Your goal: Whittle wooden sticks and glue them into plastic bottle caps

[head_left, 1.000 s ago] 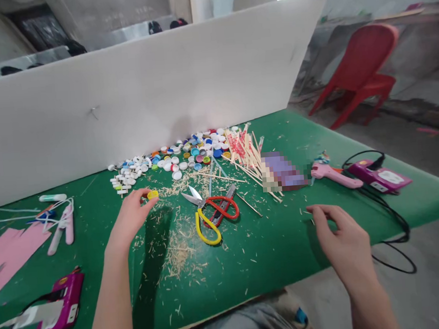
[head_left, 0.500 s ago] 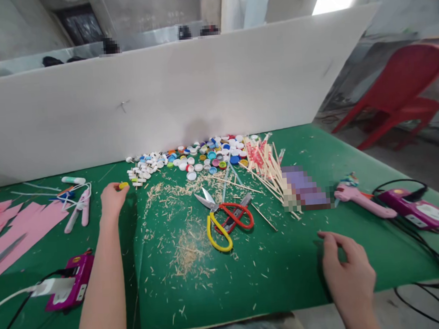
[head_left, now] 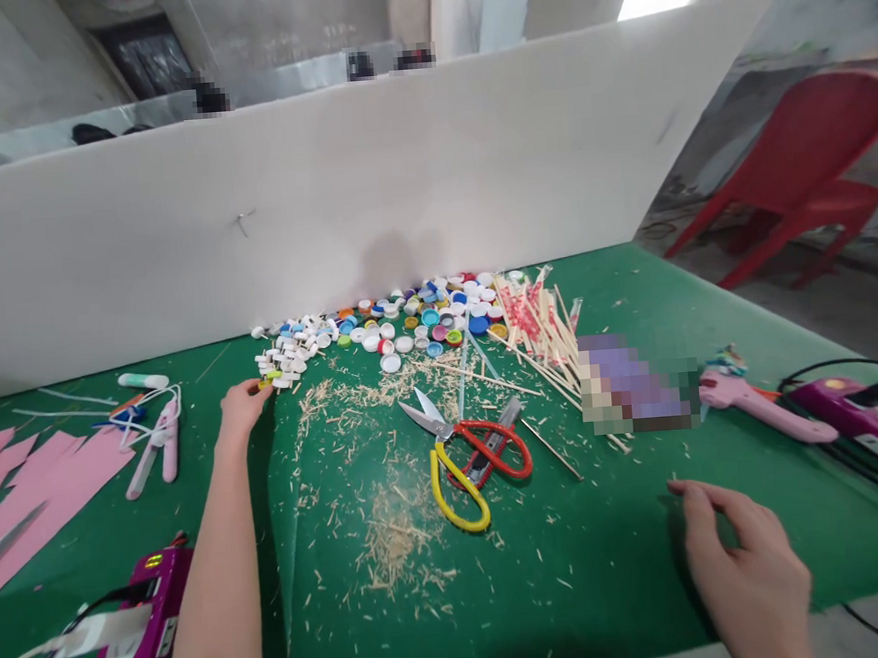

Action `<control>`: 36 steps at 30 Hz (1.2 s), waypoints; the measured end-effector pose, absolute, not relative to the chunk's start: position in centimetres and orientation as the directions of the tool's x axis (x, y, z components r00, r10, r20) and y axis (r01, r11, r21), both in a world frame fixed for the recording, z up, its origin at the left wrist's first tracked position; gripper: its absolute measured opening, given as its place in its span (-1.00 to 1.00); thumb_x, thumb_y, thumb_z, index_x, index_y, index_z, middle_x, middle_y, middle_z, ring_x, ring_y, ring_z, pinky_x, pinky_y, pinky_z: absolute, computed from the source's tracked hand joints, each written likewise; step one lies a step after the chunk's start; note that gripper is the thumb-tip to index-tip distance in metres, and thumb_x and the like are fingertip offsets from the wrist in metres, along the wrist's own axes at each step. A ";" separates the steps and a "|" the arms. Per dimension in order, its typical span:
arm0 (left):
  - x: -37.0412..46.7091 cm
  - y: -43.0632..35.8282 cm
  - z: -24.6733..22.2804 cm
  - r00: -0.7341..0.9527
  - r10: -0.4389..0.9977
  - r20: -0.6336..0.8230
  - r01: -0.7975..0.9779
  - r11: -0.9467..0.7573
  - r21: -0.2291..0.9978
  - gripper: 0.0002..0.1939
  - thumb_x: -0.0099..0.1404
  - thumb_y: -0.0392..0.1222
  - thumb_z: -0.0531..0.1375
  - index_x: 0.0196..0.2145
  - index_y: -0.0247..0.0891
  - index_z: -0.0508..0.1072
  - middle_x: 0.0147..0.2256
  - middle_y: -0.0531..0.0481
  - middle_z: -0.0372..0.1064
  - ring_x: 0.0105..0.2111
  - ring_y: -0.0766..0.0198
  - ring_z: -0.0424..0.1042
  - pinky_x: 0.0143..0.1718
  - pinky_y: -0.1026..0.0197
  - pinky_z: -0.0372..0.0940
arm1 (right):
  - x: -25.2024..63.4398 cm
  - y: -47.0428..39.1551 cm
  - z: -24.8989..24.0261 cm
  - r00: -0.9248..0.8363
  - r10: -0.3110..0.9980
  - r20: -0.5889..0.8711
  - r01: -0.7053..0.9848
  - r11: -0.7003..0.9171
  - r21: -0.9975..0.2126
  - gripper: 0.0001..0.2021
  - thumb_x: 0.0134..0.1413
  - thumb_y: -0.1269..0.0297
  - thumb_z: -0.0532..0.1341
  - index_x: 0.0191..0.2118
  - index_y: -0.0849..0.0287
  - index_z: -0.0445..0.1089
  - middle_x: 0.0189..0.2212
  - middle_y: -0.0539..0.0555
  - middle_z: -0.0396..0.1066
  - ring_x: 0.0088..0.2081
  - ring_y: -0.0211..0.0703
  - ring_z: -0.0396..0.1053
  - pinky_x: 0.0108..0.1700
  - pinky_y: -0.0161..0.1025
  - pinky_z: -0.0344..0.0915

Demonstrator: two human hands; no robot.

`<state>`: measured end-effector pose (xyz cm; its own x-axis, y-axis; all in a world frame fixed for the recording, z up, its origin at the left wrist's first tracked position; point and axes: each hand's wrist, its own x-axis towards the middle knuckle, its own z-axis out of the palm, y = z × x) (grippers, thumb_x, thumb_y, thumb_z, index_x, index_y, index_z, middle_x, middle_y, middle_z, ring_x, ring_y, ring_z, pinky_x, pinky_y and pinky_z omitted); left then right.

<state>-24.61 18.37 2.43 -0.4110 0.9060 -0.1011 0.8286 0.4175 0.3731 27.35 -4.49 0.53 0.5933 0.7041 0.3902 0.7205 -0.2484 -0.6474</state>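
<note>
At the left end of a heap of bottle caps [head_left: 389, 363], my left hand [head_left: 243, 407] pinches a small yellow bottle cap [head_left: 265, 383]. The fingers partly hide this cap. White caps [head_left: 290, 349] lie close beside those fingertips. On the right, my right hand [head_left: 752, 558] hovers low over or rests at the green table [head_left: 577, 580], thumb and forefinger tips together, with nothing seen between them. Scissors [head_left: 455, 458] with one yellow and one red handle lie spread between my hands, across a utility knife [head_left: 492, 441].
Thin wooden sticks [head_left: 547, 362] and wood shavings [head_left: 397, 532] lie around the middle. A pink glue gun [head_left: 767, 406] and purple power strip [head_left: 858, 420] sit right. Pink sheets [head_left: 64, 460], another glue gun [head_left: 157, 444] and power strip [head_left: 147, 615] lie left. A white board [head_left: 325, 207] stands behind.
My left hand has moved slightly right with the yellow cap, up against the white caps. My right hand sits farther right and lower in view; the camera has shifted a little.
</note>
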 end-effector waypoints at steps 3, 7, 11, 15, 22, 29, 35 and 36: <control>-24.8 18.6 2.3 -0.423 0.898 -0.119 0.829 0.437 0.349 -0.63 0.33 -0.06 0.14 0.00 -0.32 0.35 -0.03 -0.12 0.35 -0.08 0.15 0.40 -0.07 -0.01 0.37 | 27.5 -4.5 0.4 0.605 0.704 0.372 0.709 -0.264 -0.655 -0.67 0.03 -0.03 0.01 -0.39 0.07 0.38 -0.33 0.13 0.42 -0.16 0.08 0.33 -0.15 0.01 0.26; -24.7 18.0 2.9 -0.451 0.885 -0.115 0.833 0.463 0.304 -0.63 0.33 -0.07 0.14 0.02 -0.32 0.35 -0.01 -0.14 0.35 -0.03 0.13 0.38 0.01 -0.07 0.30 | 27.8 -4.4 0.4 0.626 0.704 0.336 0.683 -0.287 -0.671 -0.65 -0.01 -0.04 0.02 -0.41 0.08 0.39 -0.34 0.13 0.43 -0.18 0.08 0.34 -0.23 -0.03 0.27; -23.9 16.4 4.4 -0.418 0.906 -0.067 0.862 0.419 0.285 -0.61 0.30 -0.16 0.11 0.03 -0.44 0.38 -0.04 -0.30 0.41 0.09 -0.08 0.29 0.14 -0.16 0.11 | 28.2 -4.4 0.0 0.592 0.705 0.390 0.712 -0.232 -0.663 -0.65 0.01 -0.05 0.01 -0.42 0.09 0.39 -0.38 0.13 0.43 -0.22 0.06 0.34 -0.22 -0.03 0.26; -21.1 14.1 5.6 -0.325 0.946 0.002 0.903 0.310 0.298 -0.56 0.25 -0.11 0.08 -0.02 -0.46 0.42 -0.09 -0.38 0.41 0.09 -0.19 0.24 0.12 -0.20 0.05 | 28.5 -4.5 -0.5 0.533 0.701 0.474 0.755 -0.141 -0.641 -0.68 0.09 0.02 0.02 -0.38 0.11 0.39 -0.37 0.12 0.43 -0.22 0.01 0.33 -0.27 -0.11 0.25; -11.7 7.6 5.8 0.045 0.999 -0.016 0.891 -0.032 0.453 -0.54 0.25 0.09 0.05 -0.03 -0.22 0.45 -0.05 -0.14 0.39 0.01 0.00 0.30 0.07 -0.03 0.18 | 28.4 -4.6 -0.9 0.356 0.656 0.665 0.865 0.038 -0.501 -0.75 0.20 0.16 0.03 -0.36 0.15 0.36 -0.40 0.13 0.43 -0.27 -0.05 0.29 -0.18 -0.11 0.22; -4.2 0.1 5.1 0.263 0.964 -0.045 0.825 -0.200 0.529 -0.57 0.31 0.09 0.03 0.02 -0.13 0.38 -0.04 -0.07 0.35 0.01 0.09 0.28 0.06 0.07 0.22 | 27.2 -5.8 -1.1 0.365 0.610 0.703 0.841 0.107 -0.530 -0.77 0.23 0.19 0.03 -0.36 0.15 0.35 -0.38 0.12 0.43 -0.27 -0.08 0.29 -0.16 -0.12 0.22; -0.4 -3.2 2.9 0.275 0.961 0.021 0.856 -0.255 0.450 -0.43 0.24 0.03 0.16 0.15 -0.23 0.23 0.06 -0.19 0.22 0.05 -0.04 0.22 0.06 -0.02 0.20 | 25.5 -7.2 -0.9 0.414 0.573 0.707 0.796 0.149 -0.587 -0.76 0.25 0.21 0.01 -0.35 0.14 0.34 -0.38 0.10 0.42 -0.26 -0.10 0.29 -0.17 -0.14 0.22; 0.0 -3.4 2.6 0.272 0.962 0.041 0.863 -0.262 0.432 -0.43 0.24 -0.01 0.17 0.15 -0.26 0.22 0.06 -0.22 0.21 0.06 -0.06 0.21 0.07 -0.04 0.18 | 25.5 -7.4 -0.7 0.419 0.572 0.705 0.789 0.155 -0.595 -0.76 0.25 0.21 0.01 -0.35 0.14 0.34 -0.38 0.09 0.42 -0.26 -0.10 0.29 -0.16 -0.15 0.22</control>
